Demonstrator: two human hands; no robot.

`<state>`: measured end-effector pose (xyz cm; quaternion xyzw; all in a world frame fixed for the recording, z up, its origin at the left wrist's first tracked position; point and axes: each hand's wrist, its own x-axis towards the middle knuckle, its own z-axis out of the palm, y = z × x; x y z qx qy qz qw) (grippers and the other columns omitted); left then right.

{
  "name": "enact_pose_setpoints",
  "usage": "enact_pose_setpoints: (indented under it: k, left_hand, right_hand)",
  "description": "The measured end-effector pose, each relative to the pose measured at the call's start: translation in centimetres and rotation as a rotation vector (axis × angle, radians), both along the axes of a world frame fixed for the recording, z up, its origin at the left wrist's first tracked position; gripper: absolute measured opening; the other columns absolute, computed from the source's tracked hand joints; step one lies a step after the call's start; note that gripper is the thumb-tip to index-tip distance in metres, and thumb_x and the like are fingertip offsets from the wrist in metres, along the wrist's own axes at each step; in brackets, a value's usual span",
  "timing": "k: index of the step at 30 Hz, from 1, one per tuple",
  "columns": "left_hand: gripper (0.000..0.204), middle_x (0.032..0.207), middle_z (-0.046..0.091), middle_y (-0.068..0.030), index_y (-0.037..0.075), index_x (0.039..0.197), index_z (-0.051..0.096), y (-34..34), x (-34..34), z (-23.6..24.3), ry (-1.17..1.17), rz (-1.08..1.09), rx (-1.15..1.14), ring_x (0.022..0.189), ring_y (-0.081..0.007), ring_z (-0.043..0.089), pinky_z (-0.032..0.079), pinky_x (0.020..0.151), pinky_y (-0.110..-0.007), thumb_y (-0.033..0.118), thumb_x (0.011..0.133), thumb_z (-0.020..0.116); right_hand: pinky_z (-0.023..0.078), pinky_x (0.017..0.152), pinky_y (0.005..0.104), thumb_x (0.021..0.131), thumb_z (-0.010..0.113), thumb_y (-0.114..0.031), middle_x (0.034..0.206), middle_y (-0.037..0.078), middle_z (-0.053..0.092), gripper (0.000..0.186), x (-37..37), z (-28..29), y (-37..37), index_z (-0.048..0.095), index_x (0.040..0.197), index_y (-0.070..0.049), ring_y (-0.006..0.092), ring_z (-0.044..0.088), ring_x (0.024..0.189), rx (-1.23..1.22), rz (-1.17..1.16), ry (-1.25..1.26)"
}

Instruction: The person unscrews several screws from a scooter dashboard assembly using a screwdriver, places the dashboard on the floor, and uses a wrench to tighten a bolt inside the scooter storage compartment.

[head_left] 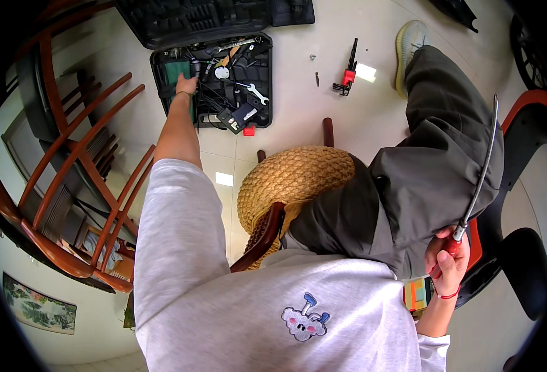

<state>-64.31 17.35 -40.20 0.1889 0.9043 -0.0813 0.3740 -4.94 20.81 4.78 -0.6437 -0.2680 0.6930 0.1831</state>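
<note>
My right hand (pixel 450 260), at the lower right beside my bent leg, is closed round the red handle of a long screwdriver (pixel 487 155). Its thin metal shaft points up and away and looks curved in this view. My left arm stretches forward to an open black tool case (pixel 269 80) on the floor. Over the case's left side, my left hand (pixel 187 84) touches or hovers just above a dark green flat piece (pixel 174 67); its finger and thumb look apart. Inside the case lie an open-ended wrench (pixel 258 93), another wrench (pixel 231 45), dark cables and a boxy black device (pixel 231 121).
A red-holdered hex key set (pixel 348 77) and small metal pieces (pixel 317 79) lie on the tiled floor. A woven stool (pixel 298 177) stands before me. Wooden chairs (pixel 75 136) crowd the left; a red and black frame (pixel 515 142) stands at right. A small red box (pixel 249 131) sits by the case.
</note>
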Motion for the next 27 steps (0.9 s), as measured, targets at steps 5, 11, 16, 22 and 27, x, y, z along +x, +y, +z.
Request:
enact_pose_setpoints:
  k: [5,11,16,22,27]
  left_hand:
    - [0.042,0.095,0.07,-0.0093,0.008,0.126,0.058,-5.5,-4.2,-5.0,-0.144,-0.033,0.125,0.091,-0.0262,0.066,0.052,0.082,-0.037,0.017,0.085,0.057]
    - [0.038,0.124,0.057,-0.0196,0.013,0.115,0.064,-3.0,-2.6,-3.5,0.245,-0.21,0.235,0.107,-0.0363,0.058,0.047,0.094,-0.042,0.018,0.077,0.066]
    - [0.071,0.128,0.054,-0.026,-0.001,0.135,0.041,-0.1,-5.8,-3.6,0.248,-0.11,0.272,0.119,-0.0387,0.053,0.043,0.1,-0.041,0.017,0.074,0.072]
    - [0.073,0.146,0.033,-0.0263,0.013,0.145,0.035,1.1,-12.0,-4.2,0.088,-0.588,0.02,0.135,-0.0387,0.034,0.03,0.112,-0.039,0.01,0.076,0.058]
    - [0.045,0.138,0.046,-0.0154,0.013,0.125,0.047,3.8,-5.8,-0.2,0.246,-0.765,-0.15,0.123,-0.037,0.049,0.046,0.096,-0.048,0.014,0.082,0.062]
  right_hand:
    - [0.032,0.039,0.0216,0.087,0.065,-0.024,0.054,0.004,0.049,0.034,-0.2,-0.4,0.6,0.049,0.102,0.002,0.0085,0.042,0.039,-0.003,0.002,0.059]
    - [0.032,0.039,0.0217,0.085,0.065,-0.024,0.052,0.004,0.049,0.032,-1.1,-0.8,0.8,0.051,0.098,0.001,0.009,0.043,0.038,-0.037,-0.006,0.013]
    - [0.034,0.038,0.0216,0.081,0.068,-0.02,0.052,0.005,0.051,0.029,-1.3,-0.8,1.1,0.053,0.093,0.002,0.009,0.044,0.038,-0.068,-0.057,0.044]
    - [0.041,0.041,0.0226,0.074,0.067,-0.007,0.054,0.008,0.057,0.021,-0.8,-1.6,1.9,0.058,0.087,0.006,0.0118,0.053,0.042,-0.137,-0.033,0.142]
    - [0.044,0.043,0.0227,0.07,0.062,0.0,0.054,0.01,0.058,0.019,-1.4,-2.0,2.5,0.06,0.086,0.009,0.013,0.056,0.044,-0.16,-0.034,0.187]
